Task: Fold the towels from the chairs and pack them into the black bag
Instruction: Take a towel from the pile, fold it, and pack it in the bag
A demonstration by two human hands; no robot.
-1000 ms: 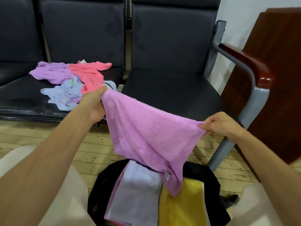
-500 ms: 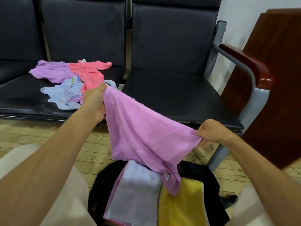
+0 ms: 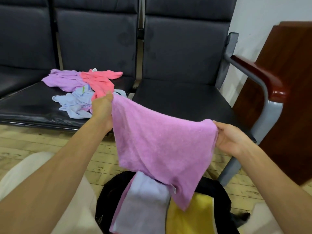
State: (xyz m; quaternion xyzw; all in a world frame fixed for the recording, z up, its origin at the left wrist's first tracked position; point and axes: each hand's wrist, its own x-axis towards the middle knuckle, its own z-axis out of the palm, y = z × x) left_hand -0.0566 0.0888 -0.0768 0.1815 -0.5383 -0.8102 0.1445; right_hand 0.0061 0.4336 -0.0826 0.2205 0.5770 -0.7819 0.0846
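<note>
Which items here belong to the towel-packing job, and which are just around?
Job: pink towel, gripped by left hand and right hand; purple towel, coral towel, pale blue towel on chair; black bag holding lavender towel, yellow towel.
Around: wooden cabinet, plank floor.

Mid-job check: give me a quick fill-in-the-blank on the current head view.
1. The pink towel, gripped by the left hand and right hand, hangs over a bag coloured ___.
2. In the bag, the lavender towel lies beside a folded towel coloured ___.
3. The coral towel lies crumpled on the seat of a ___.
Missing words: black; yellow; chair.
</note>
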